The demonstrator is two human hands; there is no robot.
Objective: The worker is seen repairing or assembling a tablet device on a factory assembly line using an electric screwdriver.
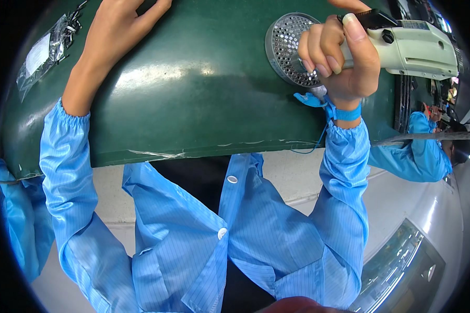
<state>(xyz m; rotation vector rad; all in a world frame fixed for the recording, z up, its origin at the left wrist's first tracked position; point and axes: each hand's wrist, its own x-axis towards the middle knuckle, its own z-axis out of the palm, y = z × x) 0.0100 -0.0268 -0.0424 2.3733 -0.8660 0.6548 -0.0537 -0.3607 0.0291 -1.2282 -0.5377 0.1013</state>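
Note:
My right hand (344,57) is closed around a cream-coloured electric screwdriver (425,49) with a black lever, the thumb lying along its top. The tool lies sideways, its body pointing right, and my fingers hide its front end. Just left of and below those fingers sits a round metal dish (287,44) speckled with small shiny bits, too small to name. At the top edge my left hand (122,23) rests over the green table (193,109), thumb stretched away from the palm. Its fingertips are cut off by the picture's edge, and I see nothing in it.
A clear plastic bag (39,57) with small dark pins (73,26) lies at the far left. A blue wrist strap (347,113) on my right wrist trails a thin cord over the table's front edge. Another person's blue sleeve (415,159) is at the right.

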